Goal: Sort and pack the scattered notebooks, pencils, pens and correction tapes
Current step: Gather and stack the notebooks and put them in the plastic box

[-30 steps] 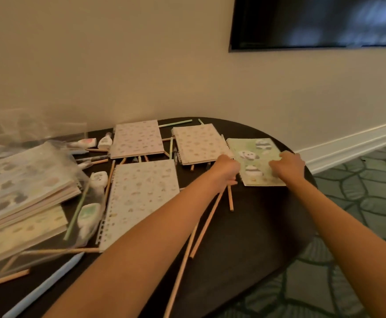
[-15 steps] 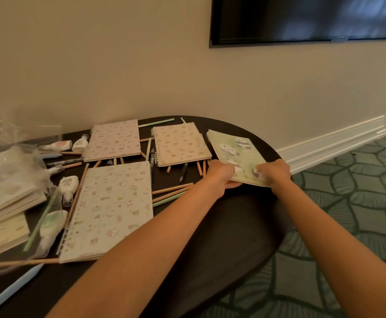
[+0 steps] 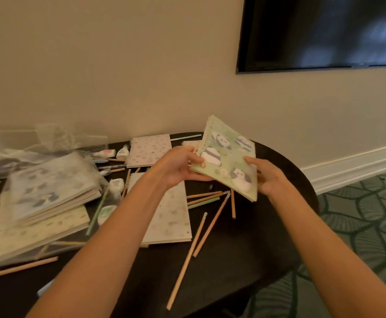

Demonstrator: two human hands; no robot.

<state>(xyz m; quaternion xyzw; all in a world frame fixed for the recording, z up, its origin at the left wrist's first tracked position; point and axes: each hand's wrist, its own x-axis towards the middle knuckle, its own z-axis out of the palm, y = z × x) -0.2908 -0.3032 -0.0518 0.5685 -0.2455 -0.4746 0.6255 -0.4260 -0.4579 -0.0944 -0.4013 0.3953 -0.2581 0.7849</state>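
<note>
Though flat on the table (image 3: 251,253) a moment ago, now grips the green notebook (image 3: 229,161) tilted above it in left hand (image 3: 177,167) and right hand (image 3: 271,179), curled round its edges. Bound, likely, for the stack (image 3: 49,193) left of both hands.

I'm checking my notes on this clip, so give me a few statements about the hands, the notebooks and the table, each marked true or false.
1. The left hand and the right hand hold the panda notebook above the table. True.
2. The table is white. False: it is dark.
3. Loose pencils lie on the table. True.
4. The right hand holds a pencil. False: it holds only the notebook.
</note>
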